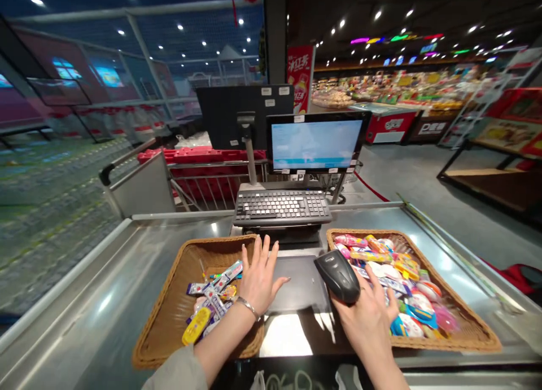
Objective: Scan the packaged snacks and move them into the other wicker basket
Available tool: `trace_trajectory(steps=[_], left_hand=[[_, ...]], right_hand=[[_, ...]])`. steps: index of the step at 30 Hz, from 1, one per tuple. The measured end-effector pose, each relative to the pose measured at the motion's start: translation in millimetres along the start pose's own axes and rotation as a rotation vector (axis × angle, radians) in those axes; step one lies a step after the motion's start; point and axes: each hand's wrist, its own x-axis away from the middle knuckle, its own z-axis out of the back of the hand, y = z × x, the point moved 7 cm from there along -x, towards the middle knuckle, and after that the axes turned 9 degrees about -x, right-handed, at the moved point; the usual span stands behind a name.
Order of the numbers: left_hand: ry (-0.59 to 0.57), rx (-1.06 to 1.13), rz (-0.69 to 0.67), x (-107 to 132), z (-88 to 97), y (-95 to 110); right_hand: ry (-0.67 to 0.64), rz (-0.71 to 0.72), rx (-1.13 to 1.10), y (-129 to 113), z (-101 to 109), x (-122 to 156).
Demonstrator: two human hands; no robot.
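My left hand (259, 277) is spread open, fingers stretched out, over the right rim of the left wicker basket (169, 316), close to several small snack packets (212, 299) lying in it. My right hand (367, 316) is closed around a black handheld barcode scanner (337, 275), held above the dark scan plate (296, 283) between the two baskets. The right wicker basket (474, 333) is full of colourful wrapped sweets (402, 283), just right of my right hand.
A grey keyboard (282, 206) and a lit monitor (315, 143) stand at the far side of the steel checkout counter (110, 277). Red shopping trolleys (203, 175) sit behind. Store aisles and shelves (499, 153) lie to the right.
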Motion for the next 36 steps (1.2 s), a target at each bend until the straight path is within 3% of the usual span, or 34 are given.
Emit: trace_trajectory(steps=[11, 19, 23, 28, 36], left_hand=[[-0.155, -0.075, 0.22, 91.8, -33.8, -109.1], [-0.341, -0.1, 0.284, 140.1, -61.5, -158.9], [-0.45, -0.068, 0.287, 157.0, -75.4, -175.0], [-0.721, 0.011, 0.331, 176.6, -95.9, -183.0], [-0.923, 0.064, 0.389, 180.8, -102.3, -181.5]], right_hand=[[-0.163, 0.145, -0.091, -48.5, -50.5, 9.6], [-0.269, 0.193, -0.123, -69.5, -77.3, 21.4], [-0.289, 0.179, -0.133, -71.4, -84.5, 24.4], [-0.298, 0.179, -0.139, -71.7, -89.0, 26.6], [-0.349, 0.187, -0.145, -71.7, -94.8, 29.4]])
